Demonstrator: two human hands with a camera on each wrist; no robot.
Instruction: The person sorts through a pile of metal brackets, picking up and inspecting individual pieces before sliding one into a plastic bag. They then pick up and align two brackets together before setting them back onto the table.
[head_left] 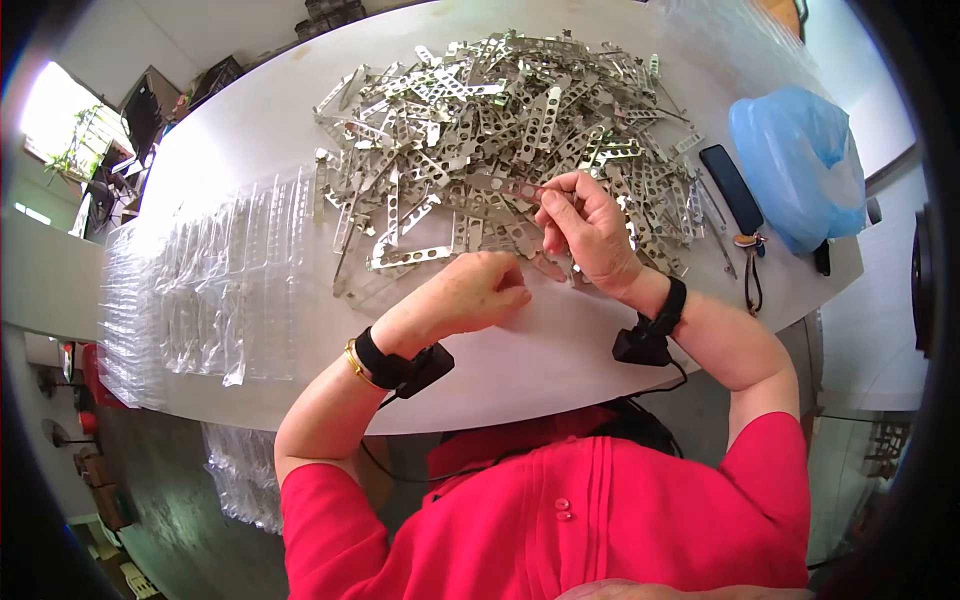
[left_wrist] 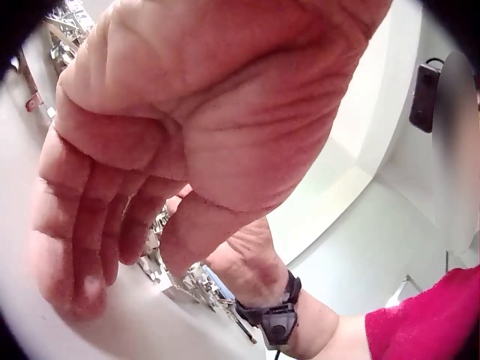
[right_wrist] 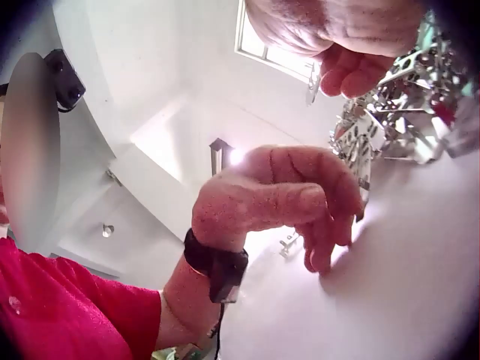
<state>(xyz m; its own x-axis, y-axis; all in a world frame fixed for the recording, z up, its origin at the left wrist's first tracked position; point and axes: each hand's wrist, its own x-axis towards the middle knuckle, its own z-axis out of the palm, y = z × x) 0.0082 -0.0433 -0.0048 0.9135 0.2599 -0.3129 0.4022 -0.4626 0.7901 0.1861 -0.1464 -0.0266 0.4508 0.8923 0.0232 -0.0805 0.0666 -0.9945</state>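
Room: bright window (head_left: 72, 112) at far left; white table (head_left: 560, 350) spreads across the view.
Clear plastic trays (head_left: 235, 230): on the table's left side, just beside the metal pieces.
Left hand (head_left: 460, 293): near the close edge of the heap, fingers loosely bent; the left wrist view shows nothing between them, so it looks free to help.
Metal heap (head_left: 480, 130): many flat, holed pieces lying across one another, filling the far middle of the table.
Held strip (head_left: 506, 187): one holed piece at the heap's near side, its free end pointing left. Step in hand, I judge: a single piece singled out for handling. Next move seems to call for keeping the end firmly pinched and steering the free end clear of its neighbours, the left hand ready to steady it.
Right hand (head_left: 592, 228): thumb and finger together, clamped on the strip's right end.
Dark phone (head_left: 732, 188): right of the heap, untouched.
Blue plastic bag (head_left: 800, 165): farthest right on the table.
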